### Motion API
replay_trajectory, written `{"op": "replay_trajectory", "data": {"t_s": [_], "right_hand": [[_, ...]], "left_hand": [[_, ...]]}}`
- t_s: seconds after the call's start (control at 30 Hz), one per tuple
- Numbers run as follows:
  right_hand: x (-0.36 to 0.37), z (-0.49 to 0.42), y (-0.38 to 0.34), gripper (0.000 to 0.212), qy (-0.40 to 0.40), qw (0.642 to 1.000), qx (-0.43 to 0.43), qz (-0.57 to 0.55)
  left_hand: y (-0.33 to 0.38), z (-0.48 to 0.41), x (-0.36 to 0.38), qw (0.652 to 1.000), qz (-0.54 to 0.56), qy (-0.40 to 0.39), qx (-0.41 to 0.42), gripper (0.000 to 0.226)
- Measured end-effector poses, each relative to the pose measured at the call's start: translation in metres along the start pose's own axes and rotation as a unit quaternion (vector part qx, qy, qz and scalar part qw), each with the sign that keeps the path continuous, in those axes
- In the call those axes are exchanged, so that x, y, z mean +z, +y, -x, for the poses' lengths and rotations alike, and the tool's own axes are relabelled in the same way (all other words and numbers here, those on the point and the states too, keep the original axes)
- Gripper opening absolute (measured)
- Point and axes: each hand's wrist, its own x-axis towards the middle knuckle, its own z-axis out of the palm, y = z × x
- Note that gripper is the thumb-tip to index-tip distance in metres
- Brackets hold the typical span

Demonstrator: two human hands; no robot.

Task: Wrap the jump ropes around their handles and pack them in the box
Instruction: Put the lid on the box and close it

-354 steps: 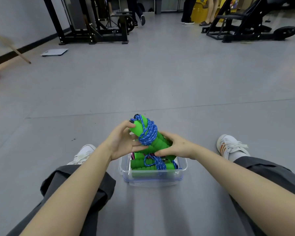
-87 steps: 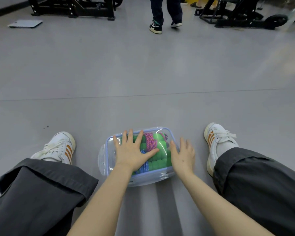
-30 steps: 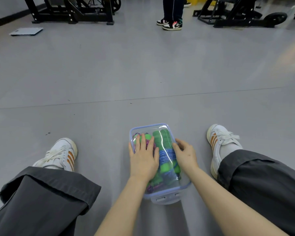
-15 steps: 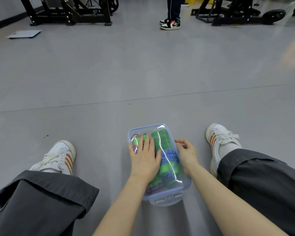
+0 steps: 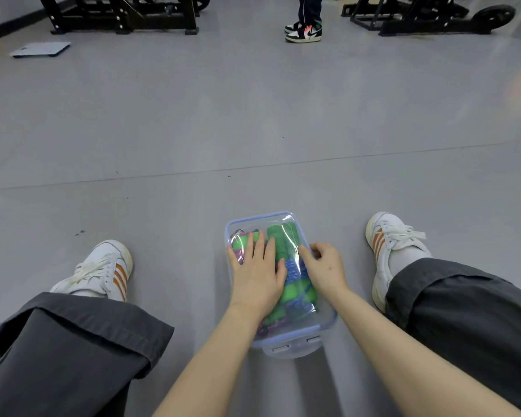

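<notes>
A clear plastic box (image 5: 300, 331) with a blue-rimmed lid stands lengthwise on the floor between my legs, lid on. Through the lid I see the jump ropes (image 5: 280, 236): green foam handles wound with blue and pink cord. My left hand (image 5: 257, 281) lies flat on the lid's left half with straight fingers, pressing down. My right hand (image 5: 325, 267) sits at the box's right edge, its fingers curled over the rim there. A lid clip (image 5: 294, 347) shows at the near end.
My white shoes (image 5: 103, 269) (image 5: 393, 246) flank the box on the grey floor. A person's feet (image 5: 306, 30) stand far ahead. Black gym frames (image 5: 124, 16) (image 5: 418, 16) line the back, and a flat scale (image 5: 39, 49) lies at far left.
The wound rope bundle went into the box, the lid went on and the box was turned lengthwise. In the last half second my right fingers curled tighter at the right edge.
</notes>
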Motion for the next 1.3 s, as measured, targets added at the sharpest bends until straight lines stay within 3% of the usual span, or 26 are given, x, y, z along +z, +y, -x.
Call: {"op": "replay_trajectory", "data": {"t_s": [0.07, 0.13, 0.2, 0.3, 0.4, 0.67, 0.9, 1.07, 1.2, 1.3], "right_hand": [[-0.004, -0.001, 0.0, 0.03, -0.021, 1.0, 0.008, -0.001], [-0.01, -0.002, -0.005, 0.04, -0.044, 0.999, 0.009, 0.002], [-0.023, 0.001, -0.008, 0.04, -0.069, 0.997, 0.027, -0.005], [-0.038, 0.017, -0.005, 0.034, -0.11, 0.992, 0.048, 0.025], [-0.038, 0.038, -0.004, 0.046, -0.154, 0.985, 0.044, 0.06], [-0.026, 0.04, 0.006, 0.046, -0.2, 0.974, 0.079, 0.067], [-0.019, 0.043, 0.017, 0.036, -0.157, 0.984, 0.075, -0.048], [-0.021, 0.027, 0.013, 0.026, -0.119, 0.98, 0.139, -0.079], [-0.018, 0.028, 0.009, 0.045, -0.113, 0.979, 0.127, -0.115], [-0.017, 0.036, 0.005, 0.048, -0.074, 0.98, 0.136, -0.126]], "left_hand": [[0.002, 0.003, 0.002, 0.994, -0.01, 0.088, 0.057, 0.027], [0.003, 0.009, -0.004, 0.99, 0.005, 0.108, 0.088, 0.021], [0.008, 0.025, -0.019, 0.995, 0.036, 0.03, 0.083, 0.053], [0.006, 0.048, -0.035, 0.98, 0.016, -0.175, 0.096, 0.109], [0.01, 0.058, -0.036, 0.968, -0.039, -0.219, 0.116, 0.123], [0.02, 0.057, -0.024, 0.966, -0.107, -0.213, 0.102, 0.114], [0.02, 0.057, -0.02, 0.966, -0.094, -0.213, 0.115, 0.105], [0.022, 0.057, -0.018, 0.966, -0.109, -0.206, 0.113, 0.086], [0.018, 0.057, -0.016, 0.964, -0.09, -0.211, 0.131, 0.095], [0.001, 0.046, -0.025, 0.953, -0.098, -0.23, 0.17, 0.104]]}}
